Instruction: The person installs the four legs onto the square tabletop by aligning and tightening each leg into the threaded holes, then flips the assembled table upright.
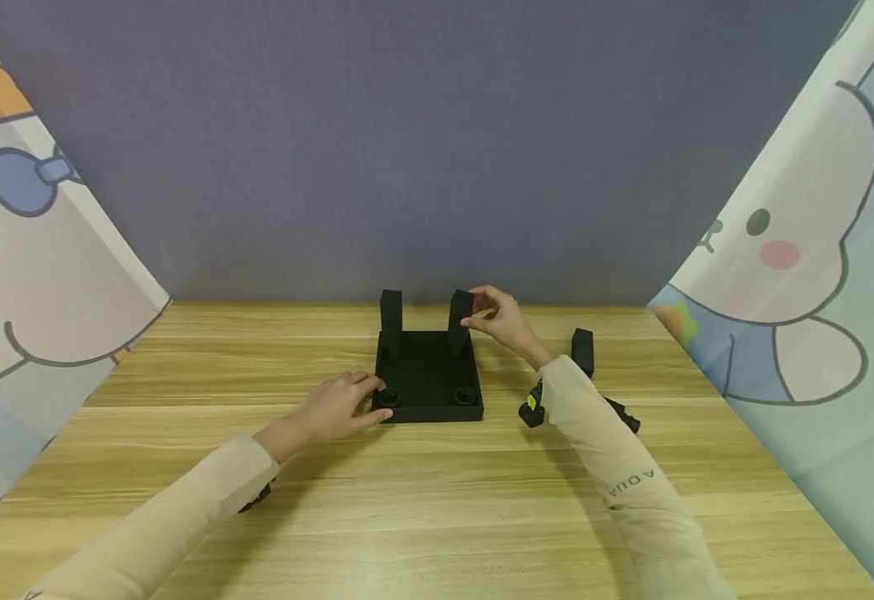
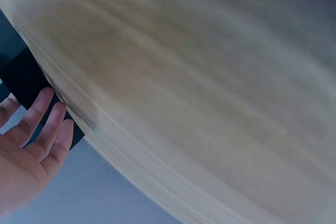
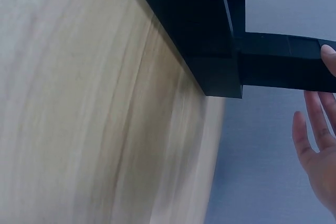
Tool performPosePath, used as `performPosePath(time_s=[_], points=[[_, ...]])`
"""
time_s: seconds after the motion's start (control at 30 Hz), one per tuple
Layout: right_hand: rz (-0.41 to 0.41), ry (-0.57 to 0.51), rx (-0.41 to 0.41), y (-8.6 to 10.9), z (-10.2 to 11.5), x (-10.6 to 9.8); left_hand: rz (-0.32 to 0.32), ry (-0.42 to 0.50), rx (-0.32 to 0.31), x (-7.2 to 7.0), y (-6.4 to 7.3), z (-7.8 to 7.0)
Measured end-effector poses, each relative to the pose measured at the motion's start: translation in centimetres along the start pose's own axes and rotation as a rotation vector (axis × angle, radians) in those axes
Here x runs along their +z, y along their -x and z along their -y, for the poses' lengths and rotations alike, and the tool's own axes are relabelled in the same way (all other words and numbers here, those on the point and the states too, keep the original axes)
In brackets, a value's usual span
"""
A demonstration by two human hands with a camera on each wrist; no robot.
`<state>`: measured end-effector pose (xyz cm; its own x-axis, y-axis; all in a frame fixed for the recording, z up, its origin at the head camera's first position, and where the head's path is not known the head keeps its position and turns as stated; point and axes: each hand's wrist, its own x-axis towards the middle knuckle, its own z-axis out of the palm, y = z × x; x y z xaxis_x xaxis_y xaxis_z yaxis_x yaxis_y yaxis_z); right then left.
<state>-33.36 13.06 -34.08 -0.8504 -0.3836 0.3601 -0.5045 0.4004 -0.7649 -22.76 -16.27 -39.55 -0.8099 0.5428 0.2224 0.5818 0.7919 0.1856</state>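
Note:
A black square base (image 1: 425,371) with a low rim lies on the table. Two upright black posts rise from its back corners, the left post (image 1: 392,321) and the right post (image 1: 459,321). Near its front corners are two round sockets (image 1: 465,396). My right hand (image 1: 507,321) pinches the upper part of the right post; the right wrist view shows the thumb on one face of this post (image 3: 278,61) and fingers at the opposite side. My left hand (image 1: 335,408) holds the base's front left corner, thumb at the front edge, other fingers along the left side (image 2: 31,85).
Right of the base, a black block (image 1: 582,350) stands beyond the right forearm. A small black part with a yellow mark (image 1: 531,407) and another black piece (image 1: 624,414) show on either side of that sleeve. A grey panel (image 1: 422,150) rises behind the wooden table (image 1: 407,517).

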Motion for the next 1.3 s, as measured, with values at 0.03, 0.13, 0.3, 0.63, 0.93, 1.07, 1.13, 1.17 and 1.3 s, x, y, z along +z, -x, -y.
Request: performPosePath(time_s=[0.03, 0.13, 0.3, 0.63, 0.93, 1.07, 1.13, 1.17, 1.3], points=[[0.007, -0.009, -0.003, 0.1, 0.6, -0.1, 0.002, 0.0, -0.003, 0.0, 0.0, 0.0], [0.036, -0.047, -0.024, 0.3, 1.6, -0.4, 0.005, 0.0, -0.006, 0.0, 0.0, 0.1], [0.084, -0.075, -0.045, -0.5, 0.6, -0.8, 0.01, 0.004, -0.011, 0.0, 0.0, 0.0], [0.081, -0.001, -0.05, -1.1, -1.0, -0.6, 0.009, -0.006, -0.007, 0.1, 0.0, 0.2], [-0.016, -0.023, -0.064, 0.3, 1.9, -0.1, 0.011, -0.001, -0.014, -0.1, 0.0, 0.0], [-0.013, -0.048, -0.073, 0.3, 1.8, -0.1, 0.011, -0.005, -0.012, 0.0, 0.0, 0.0], [0.002, -0.066, -0.079, 0.1, 1.3, -0.2, 0.011, -0.005, -0.01, 0.0, 0.0, 0.0], [0.011, -0.065, -0.078, -0.1, 1.0, -0.2, 0.01, -0.003, -0.008, 0.0, 0.0, 0.0], [0.054, -0.039, -0.055, -0.9, -0.7, -0.3, 0.007, -0.002, -0.004, 0.1, 0.0, 0.1]])
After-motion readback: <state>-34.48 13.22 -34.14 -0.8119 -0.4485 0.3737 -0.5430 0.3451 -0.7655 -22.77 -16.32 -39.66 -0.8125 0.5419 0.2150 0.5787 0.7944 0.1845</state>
